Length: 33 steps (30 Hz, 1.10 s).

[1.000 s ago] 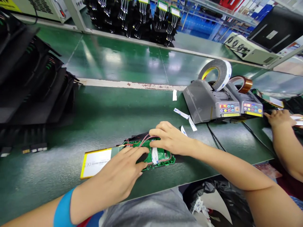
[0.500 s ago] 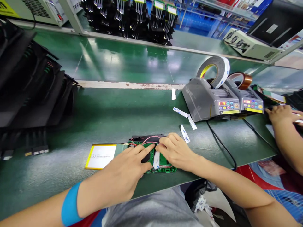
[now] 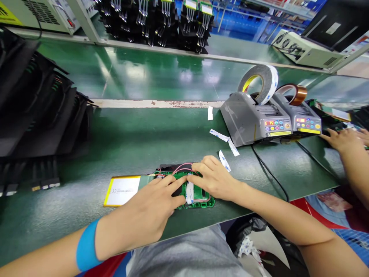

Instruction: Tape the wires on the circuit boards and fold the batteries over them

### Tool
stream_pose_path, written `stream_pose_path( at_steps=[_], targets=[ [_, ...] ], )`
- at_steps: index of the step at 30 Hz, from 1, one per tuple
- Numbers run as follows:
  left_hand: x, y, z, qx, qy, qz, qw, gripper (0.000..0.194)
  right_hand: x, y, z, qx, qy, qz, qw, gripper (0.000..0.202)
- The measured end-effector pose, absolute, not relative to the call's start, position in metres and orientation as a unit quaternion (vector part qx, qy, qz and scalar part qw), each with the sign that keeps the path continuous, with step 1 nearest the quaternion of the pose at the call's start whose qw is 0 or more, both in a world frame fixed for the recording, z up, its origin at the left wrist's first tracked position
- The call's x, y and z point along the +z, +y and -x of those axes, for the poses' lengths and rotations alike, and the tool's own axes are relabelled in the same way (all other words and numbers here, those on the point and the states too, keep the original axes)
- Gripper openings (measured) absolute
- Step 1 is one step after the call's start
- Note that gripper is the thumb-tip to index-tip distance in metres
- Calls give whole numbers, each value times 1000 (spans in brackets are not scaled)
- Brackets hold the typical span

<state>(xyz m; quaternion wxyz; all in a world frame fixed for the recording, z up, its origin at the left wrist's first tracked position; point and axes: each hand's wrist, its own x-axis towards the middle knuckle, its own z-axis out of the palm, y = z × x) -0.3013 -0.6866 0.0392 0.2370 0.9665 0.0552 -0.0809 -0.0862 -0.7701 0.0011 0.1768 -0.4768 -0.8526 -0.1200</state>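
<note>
A green circuit board assembly [image 3: 198, 192] lies flat on the bench before me, with thin pink wires [image 3: 182, 166] looping along its far side. Across its middle runs a white strip of tape with blue print [image 3: 189, 193]. My left hand [image 3: 155, 206] rests over the board's left part, index finger and thumb stretched out beside the strip. Bent fingers of my right hand [image 3: 211, 177] press together at the strip's far end, close to the wires; what they pinch is hidden. A white flat battery pack with yellow edges [image 3: 122, 190] lies left of the board, partly behind my left hand.
Several loose tape pieces [image 3: 219, 135] lie beyond the board. Two grey tape dispensers [image 3: 248, 119] with rolls stand at right, their black cable [image 3: 271, 173] trailing forward. Stacked black panels [image 3: 37, 115] fill the left side. Another person's hands [image 3: 343, 140] work at far right.
My right hand's fingertips have shifted slightly left at the strip's far end. My left hand stays almost where it was. The other person's hands have moved slightly.
</note>
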Motion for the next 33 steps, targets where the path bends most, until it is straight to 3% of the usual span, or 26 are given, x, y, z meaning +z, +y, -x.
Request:
stream_pose_path(
  at_steps=[11,19,22,25,27,29,33],
  targets=[
    [34,-687,303,-66,60,-963,253,35,5,-799,100,-88,-800,580,125,29],
    [33,-690,299,-68,70,-967,235,41,42,-844,93,191,-748,626,108,17],
    [30,-691,301,-54,69,-972,219,44,52,-839,67,255,-682,664,171,15],
    [29,-693,307,-28,64,-978,199,41,45,-827,39,117,-590,752,272,7],
    [32,-695,311,-10,49,-979,199,32,34,-821,33,68,-572,761,298,20],
    [37,-696,308,22,51,-974,218,29,25,-817,39,124,-602,735,287,42],
    [40,-689,283,112,147,-967,174,54,13,-809,64,229,-653,683,234,63]
  ],
)
